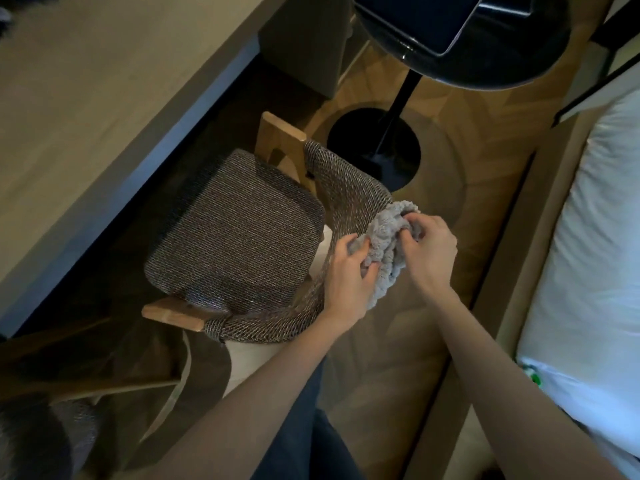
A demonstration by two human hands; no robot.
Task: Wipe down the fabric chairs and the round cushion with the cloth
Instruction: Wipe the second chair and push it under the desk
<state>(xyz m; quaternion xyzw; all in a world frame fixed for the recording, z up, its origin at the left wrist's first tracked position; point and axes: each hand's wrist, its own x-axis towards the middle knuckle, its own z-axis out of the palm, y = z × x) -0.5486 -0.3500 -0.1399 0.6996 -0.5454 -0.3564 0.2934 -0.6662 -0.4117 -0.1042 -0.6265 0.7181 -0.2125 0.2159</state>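
Two bare arms reach down over the chair (235, 223), which stands by a surface (86, 81). Left grip (349, 271) and right grip (429, 251) both have fingers curled round the grey cloth (384, 244). It sits bunched on the chair's curved back, near the bed (588, 237).

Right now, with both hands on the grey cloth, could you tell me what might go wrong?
The grey fluffy cloth is bunched between left hand and right hand, so it may skip parts of the brown woven chair back. The glossy black round table stands close; a wide stroke could bump it.
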